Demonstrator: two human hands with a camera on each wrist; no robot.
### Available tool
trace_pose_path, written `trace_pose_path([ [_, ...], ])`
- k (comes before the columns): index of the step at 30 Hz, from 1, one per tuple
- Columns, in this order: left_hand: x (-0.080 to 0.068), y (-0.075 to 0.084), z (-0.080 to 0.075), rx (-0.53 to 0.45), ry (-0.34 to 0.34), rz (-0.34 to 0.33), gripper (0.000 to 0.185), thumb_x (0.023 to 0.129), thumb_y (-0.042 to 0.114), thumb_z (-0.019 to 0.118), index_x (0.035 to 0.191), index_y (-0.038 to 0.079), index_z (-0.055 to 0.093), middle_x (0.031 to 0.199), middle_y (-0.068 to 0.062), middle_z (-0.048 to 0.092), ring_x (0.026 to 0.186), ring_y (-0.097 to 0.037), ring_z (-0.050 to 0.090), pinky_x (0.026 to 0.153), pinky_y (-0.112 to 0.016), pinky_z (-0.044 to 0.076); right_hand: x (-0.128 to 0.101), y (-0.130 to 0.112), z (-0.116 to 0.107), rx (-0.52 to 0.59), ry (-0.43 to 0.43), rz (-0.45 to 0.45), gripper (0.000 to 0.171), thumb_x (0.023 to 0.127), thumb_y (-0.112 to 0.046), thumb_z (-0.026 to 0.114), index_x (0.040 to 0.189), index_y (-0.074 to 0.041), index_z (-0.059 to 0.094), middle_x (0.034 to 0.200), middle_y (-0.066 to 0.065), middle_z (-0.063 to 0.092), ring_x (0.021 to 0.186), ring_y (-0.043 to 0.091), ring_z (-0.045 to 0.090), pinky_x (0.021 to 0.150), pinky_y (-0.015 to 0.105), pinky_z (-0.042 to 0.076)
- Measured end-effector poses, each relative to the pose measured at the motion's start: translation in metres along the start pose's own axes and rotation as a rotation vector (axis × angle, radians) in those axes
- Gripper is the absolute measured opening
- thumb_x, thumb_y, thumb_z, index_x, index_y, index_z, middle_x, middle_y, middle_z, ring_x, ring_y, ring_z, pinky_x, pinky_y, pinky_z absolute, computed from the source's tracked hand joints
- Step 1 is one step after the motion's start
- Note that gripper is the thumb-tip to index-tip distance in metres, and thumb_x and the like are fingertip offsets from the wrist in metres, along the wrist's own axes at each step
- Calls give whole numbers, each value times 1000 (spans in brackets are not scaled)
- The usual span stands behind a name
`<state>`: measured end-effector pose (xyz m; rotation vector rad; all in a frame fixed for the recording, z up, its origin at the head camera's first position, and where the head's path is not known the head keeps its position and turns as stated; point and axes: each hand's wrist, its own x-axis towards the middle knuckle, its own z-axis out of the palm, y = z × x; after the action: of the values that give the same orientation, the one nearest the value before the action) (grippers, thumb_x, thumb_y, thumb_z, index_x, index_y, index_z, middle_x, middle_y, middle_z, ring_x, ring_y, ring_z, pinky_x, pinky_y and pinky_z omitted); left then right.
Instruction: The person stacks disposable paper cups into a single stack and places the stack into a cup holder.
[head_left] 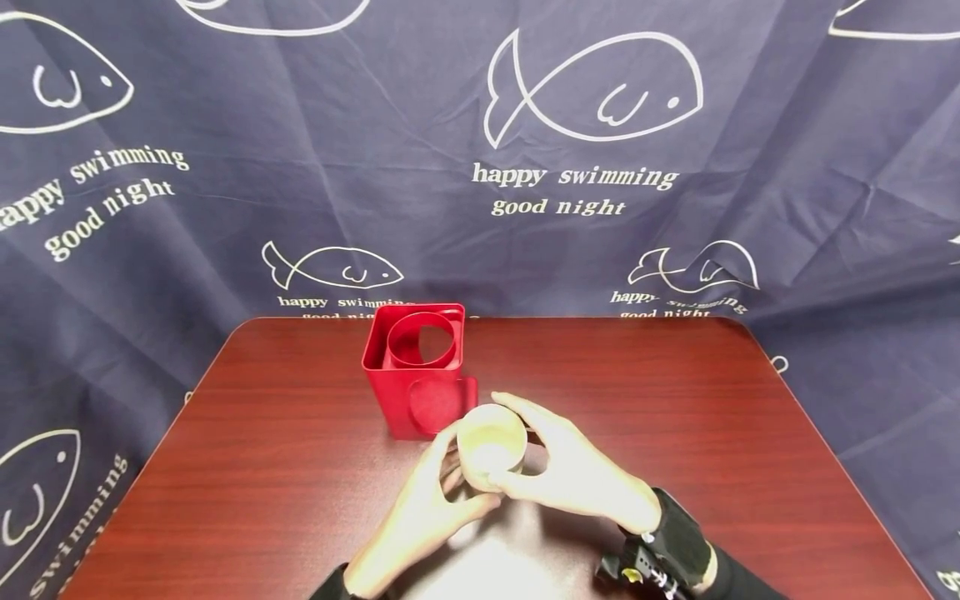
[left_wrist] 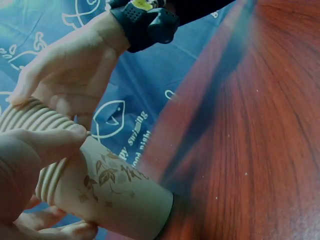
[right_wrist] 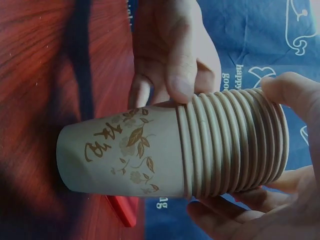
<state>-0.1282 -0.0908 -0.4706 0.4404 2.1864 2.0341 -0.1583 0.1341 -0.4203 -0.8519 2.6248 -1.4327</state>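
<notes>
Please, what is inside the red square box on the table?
Inside the red box stands a red ring-shaped insert, like a round tube, and its middle looks hollow. The bottom of the box is covered by its own walls, so whether anything lies there cannot be seen.

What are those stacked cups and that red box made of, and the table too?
The cups look like matte beige paper: thin rolled rims nested in a stack, with a printed leaf pattern. The red box seems to be smooth moulded plastic, with an even colour and a slight sheen. The table has a glossy reddish wood-grain surface; whether it is solid wood or laminate cannot be told.
</notes>
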Motion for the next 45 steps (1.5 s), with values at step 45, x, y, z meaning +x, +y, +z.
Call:
trace_pose_path([
  [45, 53, 4, 50, 5, -6, 134, 75, 80, 11, 89, 147, 22, 55, 144, -2, 59, 132, -21, 61, 106, -30, 49, -20, 32, -41, 39, 236, -11, 68, 83, -24, 88, 143, -23, 57, 135, -4, 66, 117, 9, 63, 99, 18, 51],
])
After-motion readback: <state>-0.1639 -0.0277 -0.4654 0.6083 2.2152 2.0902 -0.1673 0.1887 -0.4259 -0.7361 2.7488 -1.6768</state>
